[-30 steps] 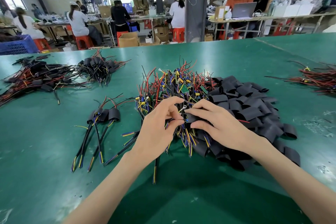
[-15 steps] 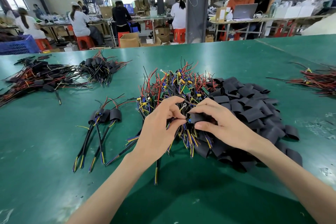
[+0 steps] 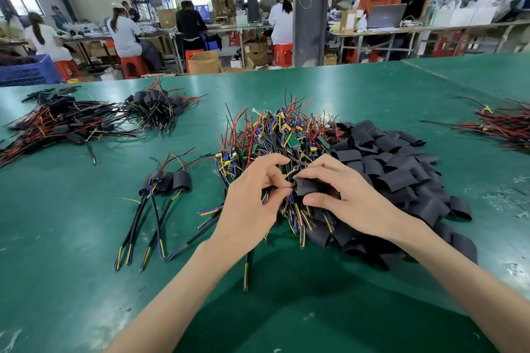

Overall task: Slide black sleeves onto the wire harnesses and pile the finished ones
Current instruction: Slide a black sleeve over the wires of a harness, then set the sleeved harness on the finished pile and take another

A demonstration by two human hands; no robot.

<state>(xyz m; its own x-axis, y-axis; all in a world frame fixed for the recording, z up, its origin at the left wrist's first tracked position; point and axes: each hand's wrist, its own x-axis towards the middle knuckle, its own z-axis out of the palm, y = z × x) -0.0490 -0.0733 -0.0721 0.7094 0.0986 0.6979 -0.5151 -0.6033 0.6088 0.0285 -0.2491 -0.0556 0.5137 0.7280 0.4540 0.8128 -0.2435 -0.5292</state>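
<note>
Sleeve (image 3: 308,186): a short black tube pinched between the thumb and fingers of the right hand (image 3: 351,199), held over the near edge of the loose harness heap (image 3: 272,135). Its long axis runs roughly left to right across the table (image 3: 71,281), with the mouth apparently facing left. The left hand (image 3: 251,203) pinches the thin leads of one harness (image 3: 248,262) just beside that mouth; the cable seems to trail out below the wrist toward the viewer. Leads and mouth lie almost in line, so the coming move is judged a short push along that axis, with both hands equally near. From here one cannot tell whether any lead tip has entered the tube. The right fingers cover the sleeve's far end, and the left palm hides the upper part of the held harness. The sleeve stock (image 3: 401,178) touches the heap on the right. The finished ones (image 3: 169,180) lie to the left, well apart from the hands. The red-wired pile (image 3: 504,127) is cut off by the right edge
</note>
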